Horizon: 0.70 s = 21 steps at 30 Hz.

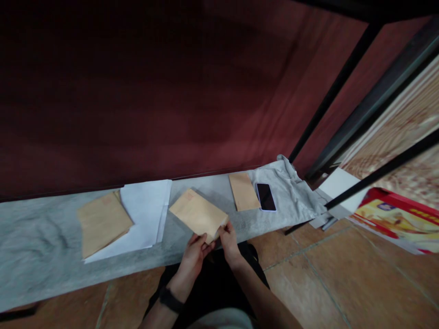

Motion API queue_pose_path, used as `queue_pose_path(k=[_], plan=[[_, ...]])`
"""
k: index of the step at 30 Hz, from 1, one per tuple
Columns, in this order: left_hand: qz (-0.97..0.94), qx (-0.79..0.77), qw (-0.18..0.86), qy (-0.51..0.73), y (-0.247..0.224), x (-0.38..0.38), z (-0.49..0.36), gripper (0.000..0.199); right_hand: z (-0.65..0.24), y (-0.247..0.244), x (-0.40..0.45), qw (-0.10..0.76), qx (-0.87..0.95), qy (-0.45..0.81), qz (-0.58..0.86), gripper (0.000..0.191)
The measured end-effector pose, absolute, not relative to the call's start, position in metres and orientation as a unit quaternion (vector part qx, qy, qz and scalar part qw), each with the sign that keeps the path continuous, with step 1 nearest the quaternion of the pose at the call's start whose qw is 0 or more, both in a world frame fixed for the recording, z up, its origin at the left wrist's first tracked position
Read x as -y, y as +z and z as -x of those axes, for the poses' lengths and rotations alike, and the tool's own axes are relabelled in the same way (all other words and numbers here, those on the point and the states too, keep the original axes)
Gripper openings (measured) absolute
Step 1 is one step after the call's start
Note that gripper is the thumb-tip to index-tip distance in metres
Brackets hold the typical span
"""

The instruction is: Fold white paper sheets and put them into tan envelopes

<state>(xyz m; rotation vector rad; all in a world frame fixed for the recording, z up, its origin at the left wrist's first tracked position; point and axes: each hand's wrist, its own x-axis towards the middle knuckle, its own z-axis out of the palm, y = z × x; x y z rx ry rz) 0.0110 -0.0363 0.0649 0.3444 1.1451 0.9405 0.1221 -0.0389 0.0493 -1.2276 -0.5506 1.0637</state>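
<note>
A tan paper envelope [199, 211] with faint red print at its far corner slants over the cloth-covered bench, its near end between my hands. My left hand [195, 250] grips the near left corner, thumb on top. At the near right corner, my right hand [227, 237] pinches the edge, where a pale flap or paper edge shows. Exactly what the right fingertips hold there is too small to make out. Farther right lies another tan envelope [244, 192], flat and beside a phone [266, 197] with a dark screen.
On the left, a stack of tan envelopes [103, 224] partly covers white paper sheets [146, 210]. Grey cloth [41, 246] drapes the narrow bench, bunched at its right end. A dark red panel [137, 100] stands behind. Black metal bars [338, 89] and a red-yellow box [399, 219] are at right.
</note>
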Motion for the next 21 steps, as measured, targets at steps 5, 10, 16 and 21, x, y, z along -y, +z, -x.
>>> queue_pose_path(k=[5, 10, 16, 21], plan=[[-0.181, -0.523, 0.704, 0.445, 0.068, 0.032, -0.006, 0.019, -0.124, 0.048, 0.037, 0.650, 0.242, 0.478, 0.539, 0.033], [-0.225, -0.546, 0.677, 0.440, 0.065, 0.024, 0.000, 0.017, -0.123, 0.041, 0.037, 0.632, 0.235, 0.499, 0.545, 0.030], [-0.340, -0.567, 0.644, 0.385, 0.063, 0.003, 0.007, 0.021, -0.131, 0.032, 0.032, 0.610, 0.252, 0.501, 0.560, 0.026], [-0.407, -0.610, 0.590, 0.336, 0.062, -0.015, 0.018, 0.016, -0.150, 0.026, 0.030, 0.595, 0.306, 0.462, 0.582, 0.030]])
